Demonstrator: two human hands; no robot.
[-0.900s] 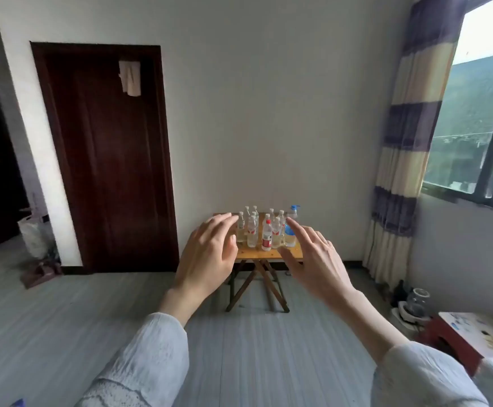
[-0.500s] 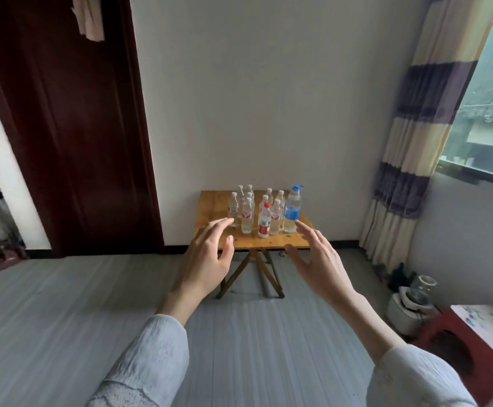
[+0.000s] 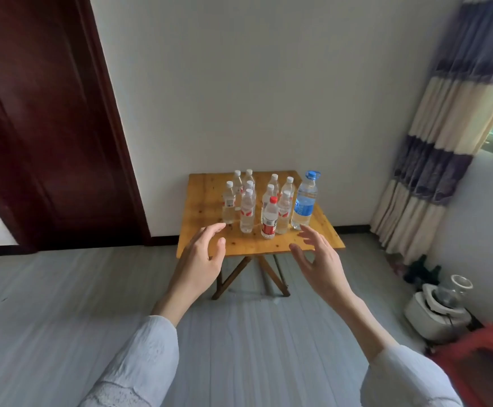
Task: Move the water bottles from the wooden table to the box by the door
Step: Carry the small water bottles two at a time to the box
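A small wooden folding table (image 3: 207, 201) stands against the white wall with several clear water bottles upright on it. A red-capped bottle (image 3: 269, 218) stands at the front, a tall blue-capped, blue-labelled bottle (image 3: 305, 201) at the right, and white-capped bottles (image 3: 247, 212) fill the middle. My left hand (image 3: 201, 259) and my right hand (image 3: 318, 262) are held out over the table's front edge, fingers apart, palms facing each other, holding nothing. Neither touches a bottle. No box is in view.
A dark wooden door (image 3: 43, 121) fills the left. A striped curtain (image 3: 442, 136) hangs at the right, with a white appliance (image 3: 439, 309) and a red stool (image 3: 486, 365) on the floor below it. Grey plank floor lies between me and the table.
The table and bottles have come closer and lower in view as I walked toward them. Both hands stayed out in front, open, and now overlap the table's front edge.
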